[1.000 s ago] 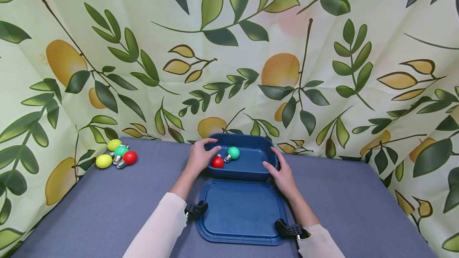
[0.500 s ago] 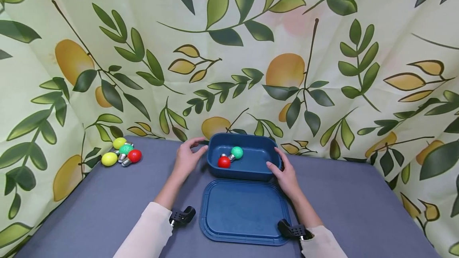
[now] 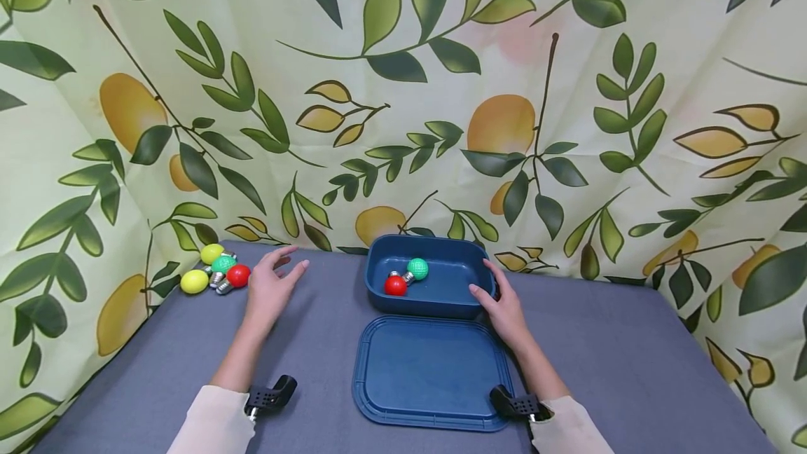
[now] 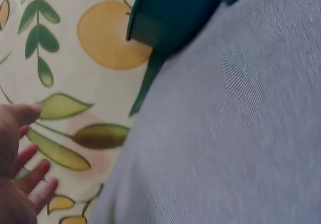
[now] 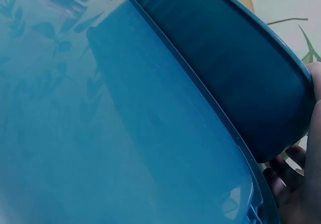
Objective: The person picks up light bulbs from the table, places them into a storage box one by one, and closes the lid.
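Observation:
A blue plastic box [image 3: 435, 308] stands at the back of the table. Inside it lie a red light bulb [image 3: 395, 285] and a green light bulb [image 3: 417, 269]. My right hand [image 3: 507, 310] grips the box's right end, thumb at the rim and fingers around the outside. Relaxed fingers and nothing held mark my left hand [image 3: 270, 289], which is over the table just right of a bulb pile. In that pile are a red bulb [image 3: 238, 275], a green bulb [image 3: 223, 264] and two yellow bulbs, one [image 3: 194, 281] in front of the other [image 3: 211, 253].
Directly in front of the box, a blue lid [image 3: 435, 370] lies flat on the grey-covered table [image 3: 315, 384]. Behind the table hangs a leaf-patterned cloth [image 3: 403, 125], which also runs along both sides. Each wrist wears a black strap, the left strap [image 3: 271, 394] included.
My left hand has left the box's left end and moved left across the table to the bulb pile. My right hand stays at the box. The view has shifted slightly.

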Demonstrator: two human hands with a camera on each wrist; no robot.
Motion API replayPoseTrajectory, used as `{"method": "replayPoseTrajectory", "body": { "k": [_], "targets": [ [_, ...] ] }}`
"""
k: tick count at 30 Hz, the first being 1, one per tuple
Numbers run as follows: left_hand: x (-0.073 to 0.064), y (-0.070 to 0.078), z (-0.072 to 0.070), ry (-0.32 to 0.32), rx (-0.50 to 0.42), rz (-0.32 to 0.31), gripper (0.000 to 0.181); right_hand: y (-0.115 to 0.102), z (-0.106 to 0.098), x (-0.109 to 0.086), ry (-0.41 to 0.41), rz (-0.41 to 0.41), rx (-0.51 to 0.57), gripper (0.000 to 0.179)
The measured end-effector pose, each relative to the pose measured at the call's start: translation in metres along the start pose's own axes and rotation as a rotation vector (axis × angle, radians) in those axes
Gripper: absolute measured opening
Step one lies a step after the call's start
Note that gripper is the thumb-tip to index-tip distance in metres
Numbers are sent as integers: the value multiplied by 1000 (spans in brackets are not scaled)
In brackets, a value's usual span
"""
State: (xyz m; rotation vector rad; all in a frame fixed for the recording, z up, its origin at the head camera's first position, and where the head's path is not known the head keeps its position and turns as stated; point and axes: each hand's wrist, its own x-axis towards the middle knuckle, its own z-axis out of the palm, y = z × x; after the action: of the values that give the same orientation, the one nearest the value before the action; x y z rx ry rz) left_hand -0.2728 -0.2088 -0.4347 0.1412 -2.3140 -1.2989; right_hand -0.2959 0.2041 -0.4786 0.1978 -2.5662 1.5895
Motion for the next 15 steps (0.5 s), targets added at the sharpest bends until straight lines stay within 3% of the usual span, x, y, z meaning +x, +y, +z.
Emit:
{"method": "replayPoseTrajectory", "body": {
  "k": [6,11,15],
  "targets": [
    [-1,-14,-20,143,8,23,38,0,2,0,4,1,2,67],
    [1,-28,-25,233,78,52,35,1,0,0,11,1,11,67],
    [-3,-44,-26,249,153,69,34,0,1,-1,-3,2,23,67]
  ]
}}
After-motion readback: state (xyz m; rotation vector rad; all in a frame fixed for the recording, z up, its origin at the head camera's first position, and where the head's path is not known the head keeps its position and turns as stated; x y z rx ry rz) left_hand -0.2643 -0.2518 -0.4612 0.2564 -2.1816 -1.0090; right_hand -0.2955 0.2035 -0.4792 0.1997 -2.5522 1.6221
